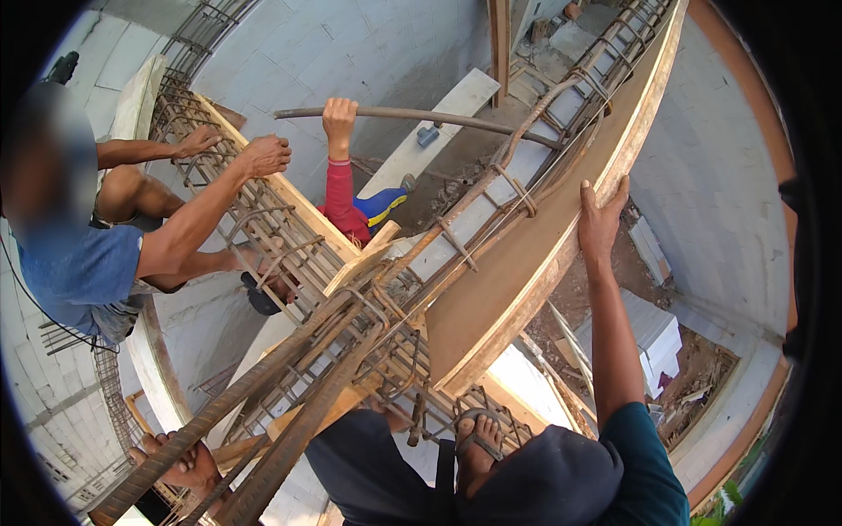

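At the right, my right hand (601,219) grips the outer edge of a long plywood formwork panel (526,272), which has a timber strip along its edge. The panel stands tilted beside a long rebar cage. At the lower left, my left hand (184,465) is curled round a thick ribbed rebar (237,381) that slants up toward the cage joint. That bar hides part of the hand. Below the joint, my sandalled foot (478,438) rests on the rebar.
A co-worker in blue (79,272) sits at the left, hands over another rebar cage (263,228). Below, someone in a red sleeve (340,188) grasps a curved bar (421,114). Block walls (377,53) surround a deep drop to rubble-strewn ground (570,289).
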A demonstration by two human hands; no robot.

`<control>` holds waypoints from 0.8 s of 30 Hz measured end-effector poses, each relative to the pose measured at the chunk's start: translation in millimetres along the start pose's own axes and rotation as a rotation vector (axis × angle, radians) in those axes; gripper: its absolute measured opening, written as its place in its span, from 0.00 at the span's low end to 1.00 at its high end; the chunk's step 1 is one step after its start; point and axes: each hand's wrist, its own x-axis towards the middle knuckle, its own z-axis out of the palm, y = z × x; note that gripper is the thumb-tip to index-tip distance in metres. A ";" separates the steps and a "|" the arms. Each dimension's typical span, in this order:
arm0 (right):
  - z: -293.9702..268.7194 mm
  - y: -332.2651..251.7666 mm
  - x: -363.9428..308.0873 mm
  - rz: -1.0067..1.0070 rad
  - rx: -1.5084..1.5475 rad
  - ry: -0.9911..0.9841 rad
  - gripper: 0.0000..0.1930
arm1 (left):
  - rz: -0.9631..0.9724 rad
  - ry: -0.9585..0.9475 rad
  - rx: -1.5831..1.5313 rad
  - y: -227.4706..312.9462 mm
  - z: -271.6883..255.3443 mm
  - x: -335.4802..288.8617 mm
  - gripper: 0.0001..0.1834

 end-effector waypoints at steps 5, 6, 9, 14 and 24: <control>-1.9 -2.1 -2.2 0.150 0.039 -0.080 0.49 | 0.006 0.118 0.038 2.3 19.2 -1.8 0.28; -2.5 -1.6 -2.2 0.117 0.018 -0.060 0.49 | -0.009 0.129 0.057 1.6 22.9 -2.2 0.28; -1.2 1.9 0.4 0.062 -0.025 -0.021 0.51 | -0.032 0.138 0.043 5.0 27.0 -3.7 0.28; 3.1 15.6 3.6 0.086 -0.024 -0.037 0.55 | -0.041 0.382 -0.032 15.6 6.0 9.8 0.23; 2.0 20.0 1.0 0.073 0.081 -0.034 0.54 | -0.142 0.052 0.128 18.1 19.8 8.7 0.25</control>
